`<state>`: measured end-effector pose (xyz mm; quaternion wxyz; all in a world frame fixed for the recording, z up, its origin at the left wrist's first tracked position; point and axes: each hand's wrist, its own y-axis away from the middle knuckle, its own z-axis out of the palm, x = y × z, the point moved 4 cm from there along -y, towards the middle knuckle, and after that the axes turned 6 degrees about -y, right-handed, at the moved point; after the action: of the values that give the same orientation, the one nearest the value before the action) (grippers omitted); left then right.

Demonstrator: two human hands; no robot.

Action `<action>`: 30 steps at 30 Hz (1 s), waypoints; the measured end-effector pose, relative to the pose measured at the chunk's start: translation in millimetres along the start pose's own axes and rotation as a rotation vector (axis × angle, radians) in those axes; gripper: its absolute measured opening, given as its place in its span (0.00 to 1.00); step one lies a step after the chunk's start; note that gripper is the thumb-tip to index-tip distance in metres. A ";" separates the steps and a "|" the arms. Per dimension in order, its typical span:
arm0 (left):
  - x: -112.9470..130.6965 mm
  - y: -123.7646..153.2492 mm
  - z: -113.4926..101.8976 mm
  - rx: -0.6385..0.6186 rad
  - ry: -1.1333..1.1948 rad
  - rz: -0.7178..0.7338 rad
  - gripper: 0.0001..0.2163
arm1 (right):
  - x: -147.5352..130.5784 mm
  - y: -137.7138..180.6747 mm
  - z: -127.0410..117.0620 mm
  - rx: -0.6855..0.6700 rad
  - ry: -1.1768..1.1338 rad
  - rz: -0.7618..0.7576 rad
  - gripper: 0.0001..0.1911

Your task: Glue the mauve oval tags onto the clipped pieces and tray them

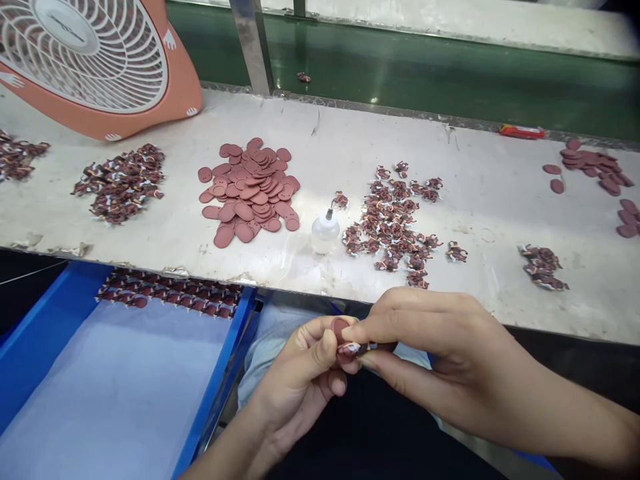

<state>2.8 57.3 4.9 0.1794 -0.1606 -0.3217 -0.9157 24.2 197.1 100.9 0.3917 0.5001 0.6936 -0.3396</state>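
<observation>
Below the front edge of the bench, my left hand (pixel 300 373) pinches a reddish-brown oval disc (pixel 339 327) between thumb and fingers. From the right, my right hand (pixel 440 343) closes thumb and fingertips on a small painted figurine (pixel 351 349), brown with white and a little yellow. The figurine touches or nearly touches the disc; fingers hide the exact contact. Closest on the bench are a heap of similar figurines (pixel 395 220) and a small clear bottle (pixel 325 235) with a thin dark nozzle. A pile of oval discs (pixel 250 193) lies left of the bottle.
An open blue drawer (pixel 220 393) at lower left holds rows of figurines on discs (pixel 170 293) over a pale sheet. An orange fan (pixel 185 100) stands at the back left. Beyond lies a green belt (pixel 400 80). More discs (pixel 590 163) and a red tube-like item (pixel 521 132) are at right.
</observation>
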 end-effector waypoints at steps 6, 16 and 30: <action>1.2 1.6 1.5 0.033 0.016 0.008 0.06 | 0.0 0.2 0.9 -0.009 -0.030 0.008 0.07; 3.8 4.3 2.5 0.022 0.001 -0.006 0.11 | -4.4 -2.9 0.7 -0.008 -0.011 0.000 0.07; 4.1 9.8 -1.8 -0.089 0.137 -0.116 0.12 | -10.6 3.4 -5.8 0.147 0.105 -0.048 0.11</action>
<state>3.1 48.1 10.5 0.1405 -0.0864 -0.2762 -0.9468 28.3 198.5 112.7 0.3086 0.5280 0.6981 -0.3724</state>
